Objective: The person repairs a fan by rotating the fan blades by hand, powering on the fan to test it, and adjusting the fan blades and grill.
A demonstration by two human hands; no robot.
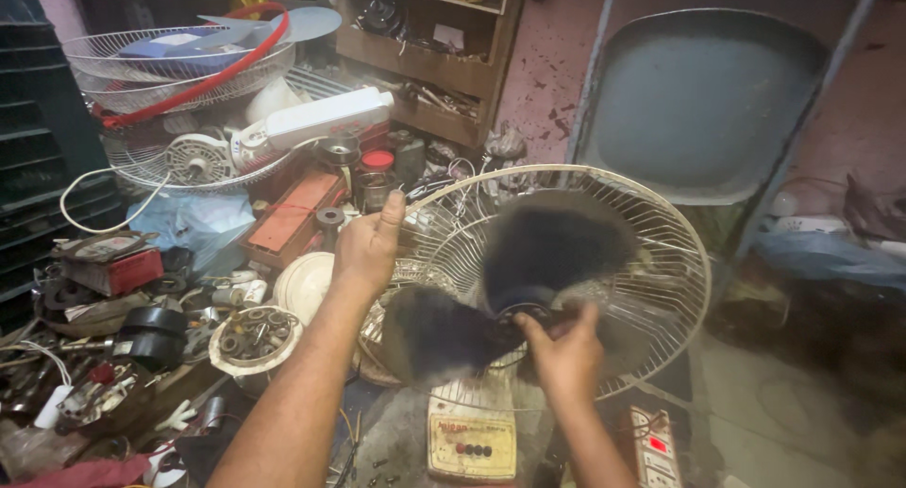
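Fingers (540,329) of the right hand (564,353) pinch the hub of the blurred fan blades (552,247), while the left hand (366,247) clamps the wire guard's (661,290) rim, fan standing above a beige control box (472,441).

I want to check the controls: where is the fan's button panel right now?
The cream button panel sits at the bottom centre of the head view, below the wire guard and left of the right hand.

The blades (528,271) smear into dark blur (their count unreadable), the right hand (566,351) seemingly hides the hub, and both forearms leave the frame's bottom.
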